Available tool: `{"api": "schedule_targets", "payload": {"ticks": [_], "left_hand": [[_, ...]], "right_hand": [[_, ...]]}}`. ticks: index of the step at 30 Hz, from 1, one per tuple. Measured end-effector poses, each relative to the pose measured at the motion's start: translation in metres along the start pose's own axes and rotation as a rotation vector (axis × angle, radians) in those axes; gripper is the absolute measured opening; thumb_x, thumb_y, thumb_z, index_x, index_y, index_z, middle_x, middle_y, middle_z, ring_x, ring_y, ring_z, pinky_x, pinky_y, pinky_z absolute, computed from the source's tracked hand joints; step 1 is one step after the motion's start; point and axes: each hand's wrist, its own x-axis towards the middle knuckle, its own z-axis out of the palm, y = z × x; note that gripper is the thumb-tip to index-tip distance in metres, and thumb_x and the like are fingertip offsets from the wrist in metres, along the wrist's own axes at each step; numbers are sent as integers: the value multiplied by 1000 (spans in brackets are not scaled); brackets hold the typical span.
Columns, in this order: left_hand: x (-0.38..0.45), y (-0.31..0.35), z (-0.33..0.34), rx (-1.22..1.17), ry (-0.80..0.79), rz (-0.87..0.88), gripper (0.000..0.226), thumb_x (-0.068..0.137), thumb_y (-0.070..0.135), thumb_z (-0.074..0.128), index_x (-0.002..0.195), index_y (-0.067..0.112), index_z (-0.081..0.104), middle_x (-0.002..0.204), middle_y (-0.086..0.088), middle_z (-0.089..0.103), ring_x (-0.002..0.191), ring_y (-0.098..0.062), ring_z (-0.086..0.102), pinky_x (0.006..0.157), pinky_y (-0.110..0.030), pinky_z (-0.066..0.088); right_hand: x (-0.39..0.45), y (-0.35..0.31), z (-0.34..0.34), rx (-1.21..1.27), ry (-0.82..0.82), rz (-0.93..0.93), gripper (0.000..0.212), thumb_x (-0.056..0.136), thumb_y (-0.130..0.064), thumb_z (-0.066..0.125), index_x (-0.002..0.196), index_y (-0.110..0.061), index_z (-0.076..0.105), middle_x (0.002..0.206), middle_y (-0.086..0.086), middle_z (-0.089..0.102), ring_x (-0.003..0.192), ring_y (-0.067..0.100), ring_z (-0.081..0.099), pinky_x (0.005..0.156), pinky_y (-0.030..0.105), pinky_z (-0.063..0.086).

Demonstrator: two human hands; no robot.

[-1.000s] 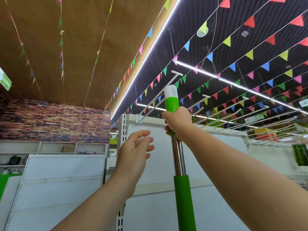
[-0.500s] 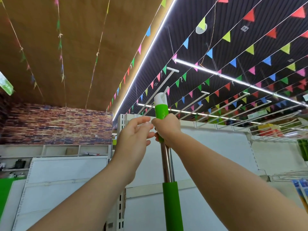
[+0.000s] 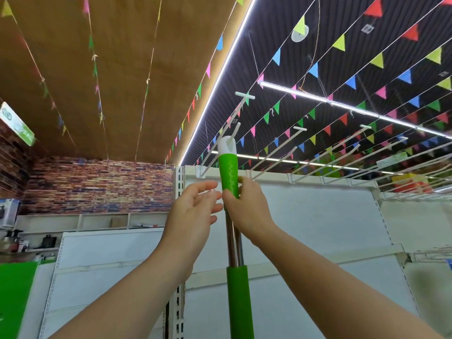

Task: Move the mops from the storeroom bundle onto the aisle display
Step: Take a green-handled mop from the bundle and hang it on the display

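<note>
In front of the white display rack point(image 3: 305, 216), a mop handle point(image 3: 234, 241) stands almost straight up and down. Its long line runs from the bottom of the view up to the hooks, leaning a little to the left at the top. The top end has a white cap point(image 3: 227, 146) with a hole in it, and a white hook point(image 3: 234, 129) pokes up out of that hole. Below the cap is a green grip, then a shiny metal pole, then another green sleeve lower down. The mop head is out of view.

The right hand point(image 3: 247, 209) is curled around the green grip and holds it, just under the rack's top edge. The left hand point(image 3: 193, 216) is just beside the handle with loose, spread fingers and grasps nothing; its fingertips nearly meet the right thumb.

More white hooks point(image 3: 300, 152) stick out in a row from the top of the rack to the right. Strings of little colored flags point(image 3: 342, 42) hang under the dark ceiling, with long bright lights point(image 3: 318, 97) among them. A brick wall point(image 3: 97, 184) stands far off on the left.
</note>
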Motion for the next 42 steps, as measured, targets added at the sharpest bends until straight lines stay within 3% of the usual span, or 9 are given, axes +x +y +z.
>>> {"api": "schedule_targets", "payload": {"ticks": [4,9,15,20,25,33,42], "left_hand": [[1,-6,3,26,14,-4,19,95,19,45,89,32,56,101,4,64,95,-10,61,82,-23,48],[1,-12,-1,41,41,-12,19,94,17,46,88,32,56,99,4,64,93,-10,62,80,-22,48],[3,-23,-8,88,58,-20,20,95,18,46,88,34,55,99,6,64,93,-8,61,79,-20,48],[7,-35,-11,112,66,-44,20,95,18,45,88,34,56,100,6,64,93,-8,61,81,-21,49],[13,-44,-12,130,66,-56,21,96,18,44,88,34,55,100,6,64,94,-8,61,83,-22,48],[18,-58,-20,140,84,-89,19,95,19,46,89,34,57,99,6,65,95,-9,62,86,-24,49],[16,-66,-26,151,106,-125,17,95,20,47,94,33,58,102,5,65,95,-9,62,86,-24,49]], "right_hand": [[10,4,-6,-111,-66,16,24,86,-20,53,103,-5,63,93,12,68,87,28,63,80,43,52],[28,16,10,-202,-133,45,26,85,-25,58,100,-5,65,87,14,69,80,29,64,72,37,54],[45,34,37,-251,-181,108,29,85,-28,61,100,-3,63,87,11,61,77,24,56,65,30,43],[54,44,48,-254,-223,131,29,85,-26,63,100,-1,62,83,8,55,74,22,53,48,23,34],[61,53,65,-223,-245,156,21,86,-24,61,93,-4,60,81,8,55,75,24,51,56,27,36],[64,62,84,-256,-247,172,15,88,-22,59,87,-8,54,76,7,51,75,24,50,46,23,31],[59,66,93,-241,-235,189,28,91,-25,55,106,-1,59,88,9,55,77,22,50,50,24,32]]}}
